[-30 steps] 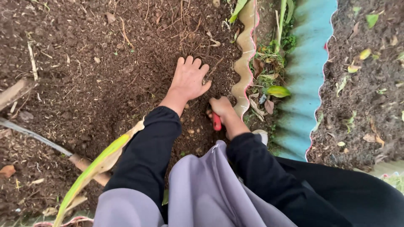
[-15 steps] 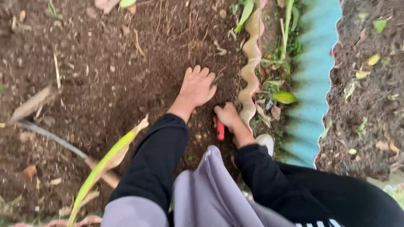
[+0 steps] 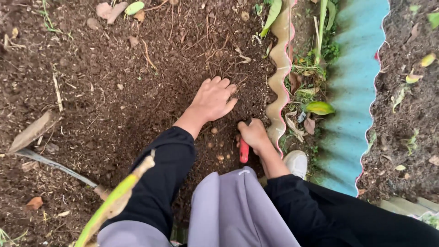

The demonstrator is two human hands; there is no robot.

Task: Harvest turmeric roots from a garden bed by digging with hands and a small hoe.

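Dark, crumbly garden soil (image 3: 114, 91) filled the bed beside a wavy plastic edging strip (image 3: 280, 87), where the left hand (image 3: 214, 98) lay palm-down on the earth with fingers (image 3: 225, 83) pressed together, while the right hand (image 3: 253, 134) gripped a red-handled tool (image 3: 244, 152) just beside it.

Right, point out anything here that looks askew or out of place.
Nothing looks damaged or spilled. The left hand presses flat on the soil, and the right hand grips a red-handled tool beside the wavy edging.
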